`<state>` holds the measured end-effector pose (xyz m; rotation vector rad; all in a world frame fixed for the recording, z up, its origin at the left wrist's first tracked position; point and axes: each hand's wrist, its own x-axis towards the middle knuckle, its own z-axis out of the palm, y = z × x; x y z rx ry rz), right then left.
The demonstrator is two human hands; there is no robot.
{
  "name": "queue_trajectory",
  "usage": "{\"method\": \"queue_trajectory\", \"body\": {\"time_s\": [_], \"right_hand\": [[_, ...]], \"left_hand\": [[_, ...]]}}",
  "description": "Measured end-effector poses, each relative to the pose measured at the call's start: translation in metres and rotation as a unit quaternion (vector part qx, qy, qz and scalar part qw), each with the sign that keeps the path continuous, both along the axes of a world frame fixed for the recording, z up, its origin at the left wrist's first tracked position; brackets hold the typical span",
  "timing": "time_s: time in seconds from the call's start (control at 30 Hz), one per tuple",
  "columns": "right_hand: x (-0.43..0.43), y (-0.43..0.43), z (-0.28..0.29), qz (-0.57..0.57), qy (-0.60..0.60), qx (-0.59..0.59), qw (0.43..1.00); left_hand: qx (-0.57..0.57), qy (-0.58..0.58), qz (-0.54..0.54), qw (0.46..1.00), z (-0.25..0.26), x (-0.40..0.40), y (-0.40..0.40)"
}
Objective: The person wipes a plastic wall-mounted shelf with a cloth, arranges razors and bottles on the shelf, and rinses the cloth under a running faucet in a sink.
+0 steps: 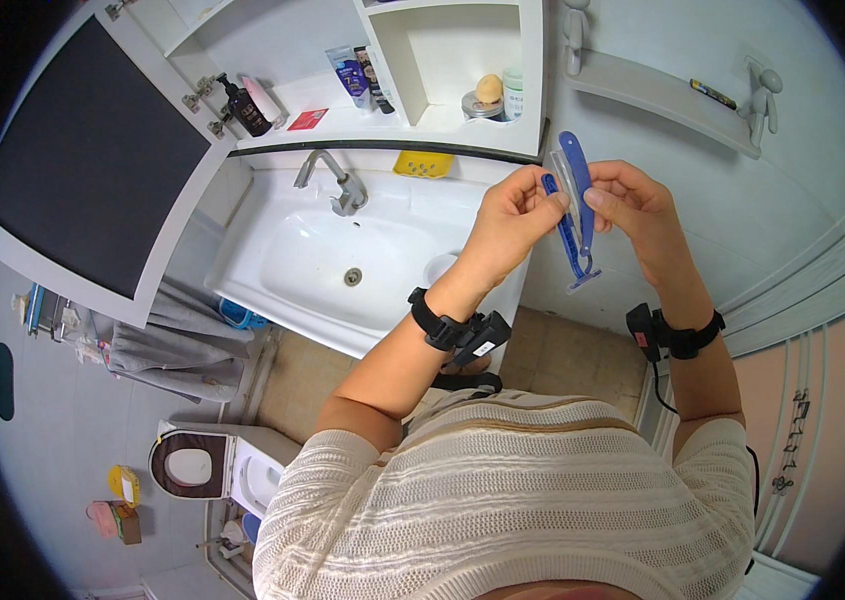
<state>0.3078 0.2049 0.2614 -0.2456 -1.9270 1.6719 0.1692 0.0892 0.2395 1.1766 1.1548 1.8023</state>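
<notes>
My left hand (516, 217) pinches a blue disposable razor (567, 236) by its handle, with the T-shaped head pointing down towards me. In my right hand (636, 202) is a blue folding razor (581, 169), held upright between thumb and fingers. A clear strip lies along the folding razor's inner side; whether it is a blade or a cover I cannot tell. Both razors are side by side, close together, above the right end of the white washbasin (302, 300). A translucent round cup (439, 268) on the basin is partly hidden by my left forearm.
Behind the basin are a grey faucet (347, 191) and a yellow soap dish (422, 163). The cabinet's mirror door (104, 157) hangs open at left. Bottles and tubes (351, 75) stand inside the cabinet. On the right wall shelf (662, 97) lies a marker-like tube (713, 94).
</notes>
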Motion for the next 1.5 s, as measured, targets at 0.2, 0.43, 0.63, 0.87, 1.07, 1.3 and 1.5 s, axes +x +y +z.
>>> {"method": "queue_trajectory", "body": {"time_s": [0.2, 0.43, 0.63, 0.87, 1.07, 1.3, 1.5], "right_hand": [[0.002, -0.003, 0.001, -0.019, -0.009, -0.008, 1.000], [0.004, -0.002, 0.001, -0.019, 0.000, -0.005, 1.000], [0.004, -0.002, 0.000, -0.010, 0.002, -0.013, 1.000], [0.002, -0.005, 0.001, 0.005, -0.011, -0.015, 1.000], [0.004, -0.001, -0.001, -0.008, -0.028, -0.002, 1.000], [0.006, 0.003, -0.004, 0.001, -0.022, -0.004, 1.000], [0.012, 0.003, 0.005, -0.038, -0.037, 0.011, 0.999]], "left_hand": [[-0.003, -0.001, 0.008, 1.000, 0.000, 0.002, 0.000], [-0.003, 0.000, 0.010, 1.000, -0.001, 0.001, 0.000], [-0.005, 0.001, 0.006, 1.000, 0.000, 0.003, 0.000], [-0.008, 0.002, -0.009, 1.000, -0.001, 0.004, 0.001], [-0.022, 0.011, -0.010, 1.000, -0.003, 0.002, 0.002], [-0.028, -0.028, -0.019, 0.999, -0.002, -0.005, 0.002], [-0.033, -0.006, -0.010, 0.999, -0.001, -0.007, 0.000]]}}
